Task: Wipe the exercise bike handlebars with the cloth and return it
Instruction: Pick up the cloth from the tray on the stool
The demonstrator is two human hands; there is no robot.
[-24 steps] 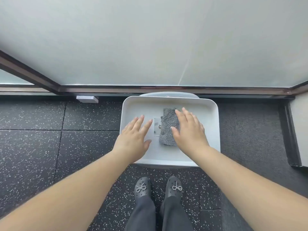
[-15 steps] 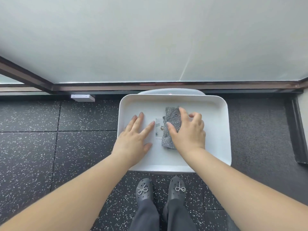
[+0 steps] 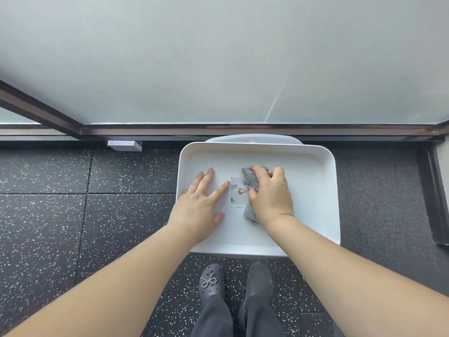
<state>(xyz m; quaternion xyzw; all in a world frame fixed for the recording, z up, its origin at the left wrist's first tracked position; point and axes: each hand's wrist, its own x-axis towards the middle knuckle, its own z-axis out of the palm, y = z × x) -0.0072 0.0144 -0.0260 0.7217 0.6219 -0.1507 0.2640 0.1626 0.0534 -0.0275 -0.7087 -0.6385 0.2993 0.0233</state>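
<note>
White tray (image 3: 315, 166) with rounded corners and a raised rim, set low in front of the feet, over a pale rounded base just visible behind its far edge. Underneath and all around, black rubber floor tiles (image 3: 73, 215) flecked with white, seams running between them. To the right, a plainer dark mat (image 3: 379, 190) with a raised black edge strip. Ahead, a broad frosted pane (image 3: 218, 57) in a dark metal frame (image 3: 243, 130), meeting the floor along a straight sill, with a second pane angling away at the left. Small white block (image 3: 124, 145) against the sill, left of the tray.

Inside the tray, grey speckled cloth (image 3: 250, 210) lying near the middle, mostly covered by the right hand (image 3: 269, 195), fingers curled and clenched around its upper part. Just beside the cloth, a small printed card (image 3: 237, 190) flat on the tray floor. Left hand (image 3: 199, 203) spread flat and empty on the tray's left half, index fingertip touching the card's edge. Below, dark clogs (image 3: 211, 283) with a beaded bow, and grey trouser legs.
</note>
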